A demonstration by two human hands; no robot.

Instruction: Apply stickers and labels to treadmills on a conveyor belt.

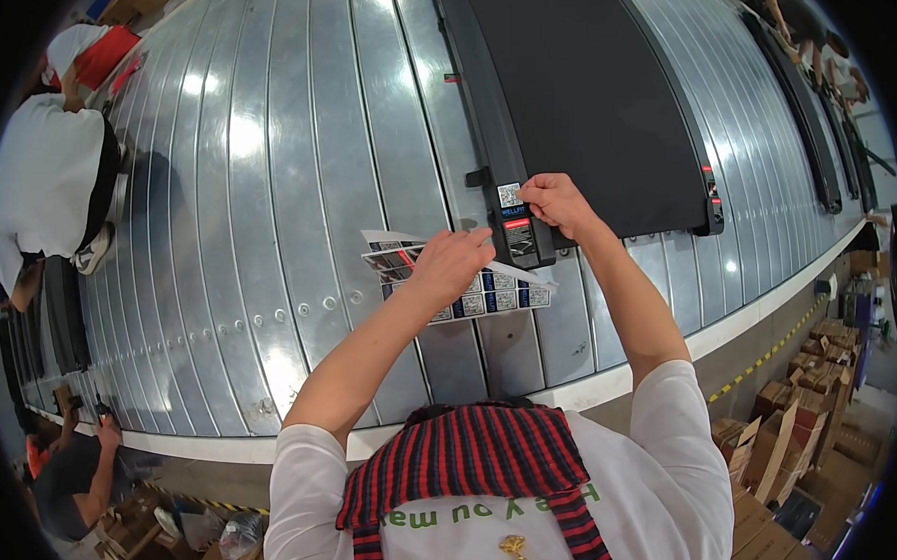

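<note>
A black treadmill (595, 83) lies on the metal slats, its side rail (489, 128) passing between my hands. On the rail's near end is a small sticker (509, 195) with a square code, just above a black-and-red warning label (519, 235). My right hand (560, 205) is closed in a pinch at the sticker's right edge; its fingertips partly hide the contact. My left hand (452, 266) is closed over several sticker sheets (504, 296), fanned out and partly curled, left of the rail end. Its fingertips come close to the warning label.
The slatted metal conveyor (294, 187) spreads to both sides, with a pale edge (206, 446) nearest me. Other black treadmills (797, 115) lie along it at right and left. People (49, 187) work at the left and far right. Cardboard boxes (776, 446) are piled below the edge.
</note>
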